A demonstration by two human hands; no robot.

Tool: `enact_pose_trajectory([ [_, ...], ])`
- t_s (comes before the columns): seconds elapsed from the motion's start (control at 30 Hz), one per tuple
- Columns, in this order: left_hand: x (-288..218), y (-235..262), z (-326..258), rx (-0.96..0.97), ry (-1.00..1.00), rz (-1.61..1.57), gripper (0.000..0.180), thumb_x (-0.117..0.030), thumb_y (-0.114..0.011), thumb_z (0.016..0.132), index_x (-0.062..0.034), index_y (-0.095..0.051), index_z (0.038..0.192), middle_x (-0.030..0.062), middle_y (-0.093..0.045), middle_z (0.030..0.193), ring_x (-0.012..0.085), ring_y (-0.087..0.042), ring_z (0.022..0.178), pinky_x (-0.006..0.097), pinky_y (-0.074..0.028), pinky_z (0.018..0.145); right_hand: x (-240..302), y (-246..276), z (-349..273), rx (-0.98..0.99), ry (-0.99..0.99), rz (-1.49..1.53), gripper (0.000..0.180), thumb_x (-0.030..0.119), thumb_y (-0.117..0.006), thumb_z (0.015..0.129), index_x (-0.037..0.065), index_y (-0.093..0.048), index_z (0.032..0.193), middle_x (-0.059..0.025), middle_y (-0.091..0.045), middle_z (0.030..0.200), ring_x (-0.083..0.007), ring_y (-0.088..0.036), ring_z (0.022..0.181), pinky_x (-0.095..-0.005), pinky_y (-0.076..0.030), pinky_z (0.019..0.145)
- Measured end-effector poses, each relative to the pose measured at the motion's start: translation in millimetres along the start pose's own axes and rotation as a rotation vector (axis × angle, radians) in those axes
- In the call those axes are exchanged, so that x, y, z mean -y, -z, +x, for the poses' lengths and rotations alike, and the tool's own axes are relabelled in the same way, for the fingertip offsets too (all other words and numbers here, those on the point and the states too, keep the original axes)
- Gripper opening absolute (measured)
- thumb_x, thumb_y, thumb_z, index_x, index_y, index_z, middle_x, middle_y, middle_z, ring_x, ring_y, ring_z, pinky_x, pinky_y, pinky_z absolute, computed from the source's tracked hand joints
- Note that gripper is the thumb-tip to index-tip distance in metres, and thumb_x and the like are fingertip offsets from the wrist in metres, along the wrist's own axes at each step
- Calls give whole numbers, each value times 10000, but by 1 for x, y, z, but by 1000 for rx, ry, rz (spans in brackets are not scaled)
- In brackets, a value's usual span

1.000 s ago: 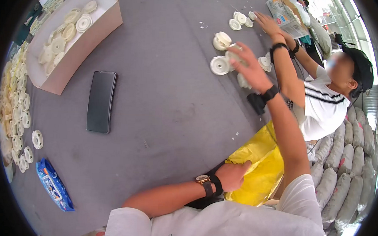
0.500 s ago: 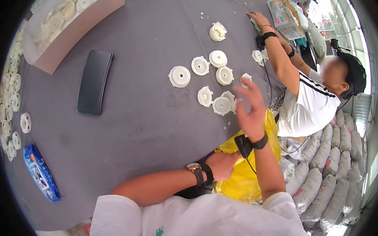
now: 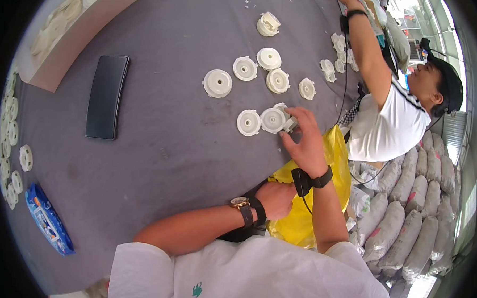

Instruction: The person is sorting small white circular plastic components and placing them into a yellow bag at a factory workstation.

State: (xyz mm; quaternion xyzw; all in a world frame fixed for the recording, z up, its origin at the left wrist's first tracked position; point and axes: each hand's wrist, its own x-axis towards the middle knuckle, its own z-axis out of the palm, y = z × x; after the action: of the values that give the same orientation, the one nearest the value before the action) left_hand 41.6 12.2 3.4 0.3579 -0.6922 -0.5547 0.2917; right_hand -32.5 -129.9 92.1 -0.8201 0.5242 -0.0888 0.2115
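Note:
My left hand, with a watch on its wrist, is closed at the top edge of a yellow plastic bag by the table's near edge. Over that bag reaches my right hand, its thumb and fingers around a small white plastic part. Touching this part is a round white disc, with another flanged disc to its left. Farther off lie a large white disc, several smaller round ones and a thicker white piece.
A black phone and a blue wipes pack lie on the grey cloth at left. Beyond stands a box of white parts. At right, a co-worker reaches over the table, and filled sacks are stacked.
My right hand has come down from a blurred open reach onto the small white part. The view has shifted slightly. The co-worker's arm has stretched farther away.

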Motion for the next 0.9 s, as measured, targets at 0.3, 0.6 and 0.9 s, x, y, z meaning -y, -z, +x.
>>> enact_pose_trajectory([
  [0.3, -5, 8, 0, 78, 36, 20, 206, -97, -603, 880, -26, -669, 1062, 210, -730, 901, 427, -709, 823, 546, -567, 746, -2, 1, -15, -14, -138, 383, 595, -83, -750, 843, 57, -503, 1365, -110, -602, 1356, -235, -639, 1257, -370, -535, 1049],
  [0.6, -8, 11, 0, 47, 47, 3, 204, -97, -609, 873, -25, -677, 1051, 218, -732, 943, 446, -710, 862, 554, -567, 772, -1, 11, -11, 52, -114, 1066, 561, -121, -674, 835, 69, -537, 1345, -134, -578, 1465, -237, -581, 1362, -375, -486, 1109],
  [0.9, 8, -7, 1, 22, -17, 14, 134, -129, -628, 862, -33, -693, 930, 204, -732, 892, 428, -704, 800, 539, -561, 730, 39, -8, 8, -56, 244, -78, 517, 53, -770, 846, 25, -562, 1318, -204, -592, 1382, -424, -570, 1287, -449, -475, 1086],
])
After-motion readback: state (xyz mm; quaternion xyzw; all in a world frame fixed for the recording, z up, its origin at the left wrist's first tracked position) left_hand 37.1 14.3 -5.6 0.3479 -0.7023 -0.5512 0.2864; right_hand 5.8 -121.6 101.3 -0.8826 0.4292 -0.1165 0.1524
